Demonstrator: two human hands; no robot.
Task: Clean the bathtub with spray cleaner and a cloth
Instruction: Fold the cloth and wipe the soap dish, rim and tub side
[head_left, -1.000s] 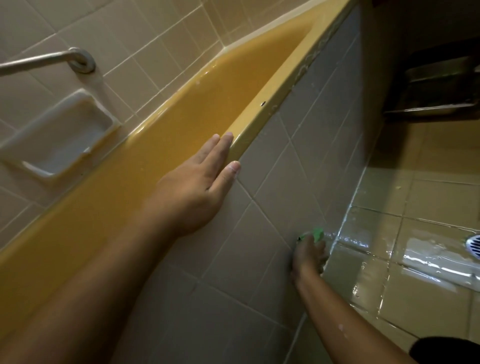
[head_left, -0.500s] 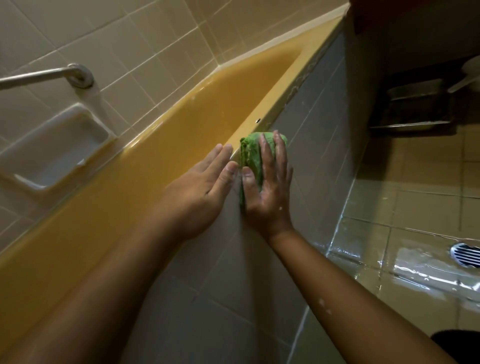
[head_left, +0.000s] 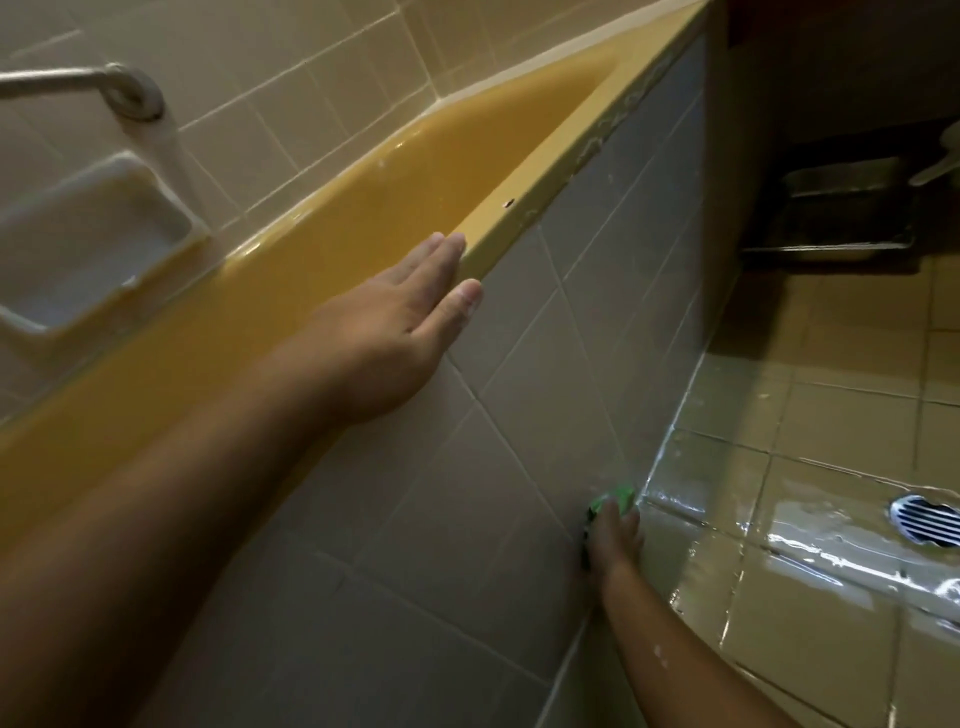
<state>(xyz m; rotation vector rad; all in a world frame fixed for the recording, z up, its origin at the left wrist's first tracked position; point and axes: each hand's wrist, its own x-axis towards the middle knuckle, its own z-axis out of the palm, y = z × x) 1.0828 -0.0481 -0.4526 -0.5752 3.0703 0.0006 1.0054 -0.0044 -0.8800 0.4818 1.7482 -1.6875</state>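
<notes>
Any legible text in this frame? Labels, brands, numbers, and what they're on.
None: no readable text anywhere in the head view.
Green cloth under the right hand: no print shows.
Yellow bathtub, soap dish, floor drain: unmarked.
Dark metal fixture, upper right: too dim to tell.

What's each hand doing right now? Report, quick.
Left hand: open, fingers straight, resting on the bathtub rim.
Right hand: open, fingers pressing the green cloth against the tiled side panel.
</notes>
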